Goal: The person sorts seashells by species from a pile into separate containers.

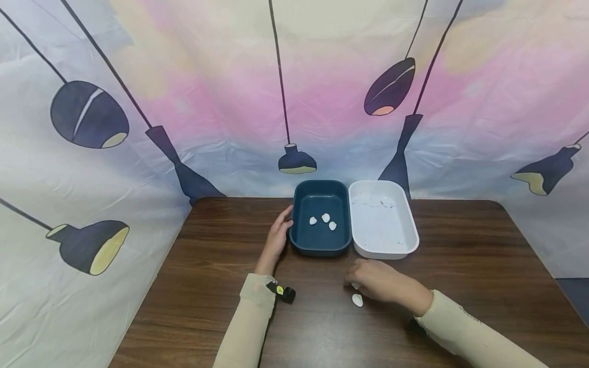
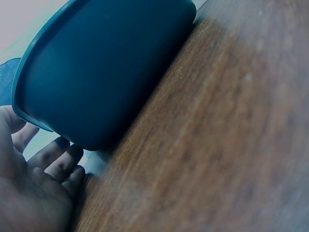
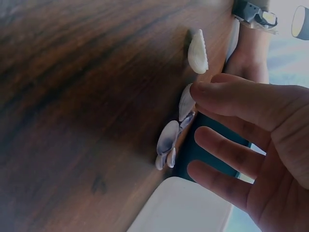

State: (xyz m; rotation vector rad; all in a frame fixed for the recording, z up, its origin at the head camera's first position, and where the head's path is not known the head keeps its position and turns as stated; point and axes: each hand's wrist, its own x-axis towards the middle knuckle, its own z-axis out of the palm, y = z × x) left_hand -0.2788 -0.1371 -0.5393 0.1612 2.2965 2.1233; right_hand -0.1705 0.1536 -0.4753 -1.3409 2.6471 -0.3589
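My left hand (image 1: 276, 237) rests its fingers against the left side of a dark teal dish (image 1: 322, 253); in the left wrist view the fingertips (image 2: 60, 142) meet the dish's outer wall. Inside that dish lie three white seashells (image 1: 325, 217). My right hand (image 1: 379, 281) is low over the table in front of the dishes, its thumb and forefinger pinching a white ribbed seashell (image 3: 186, 102). Another white seashell (image 3: 198, 53) lies just beside the thumb. Several purplish and white shells (image 3: 167, 137) sit under the hand, hidden from the head view.
A white dish (image 1: 384, 240) with small dark specks inside stands right against the teal one. Both are at the back of the brown wooden table (image 1: 221, 255), before a printed lamp-pattern cloth (image 1: 239, 102). A black strap device (image 1: 287, 295) is on the left wrist.
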